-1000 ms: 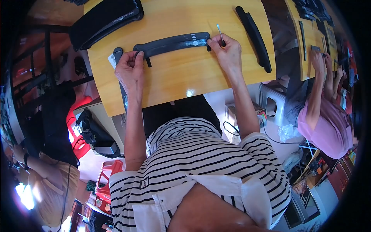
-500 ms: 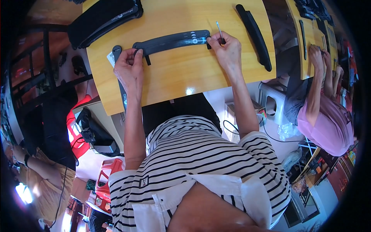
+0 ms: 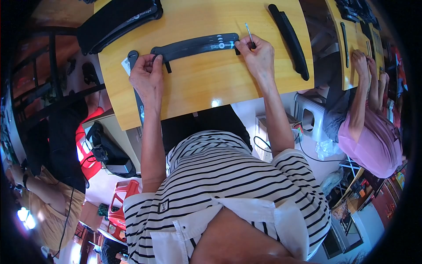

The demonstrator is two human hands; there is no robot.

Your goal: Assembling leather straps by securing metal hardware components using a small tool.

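At a yellow wooden worktable [image 3: 206, 88], a person in a black-and-white striped shirt [image 3: 220, 193] bent over a long, curved black plastic strip [image 3: 195, 45] that lay flat across the middle of the tabletop. The left hand [image 3: 147, 77] was closed on the strip's left end, fingers curled over it and pinning it to the wood. The right hand [image 3: 259, 55] pressed on the strip's right end while pinching a thin metal tool [image 3: 249, 34] between thumb and fingers, its tip pointing up and away from the body. A second, darker curved strip [image 3: 290, 39] lay just beside the right hand, well clear of the first. A stack of similar black pieces [image 3: 118, 20] rested at the table's far left corner, and another black strip [image 3: 137, 94] ran along the table's left edge beneath the left wrist. On the right, a co-worker in a pink top [image 3: 373, 141] leaned over a neighbouring yellow bench [image 3: 351, 53], both hands on its surface; what they held could not be made out.
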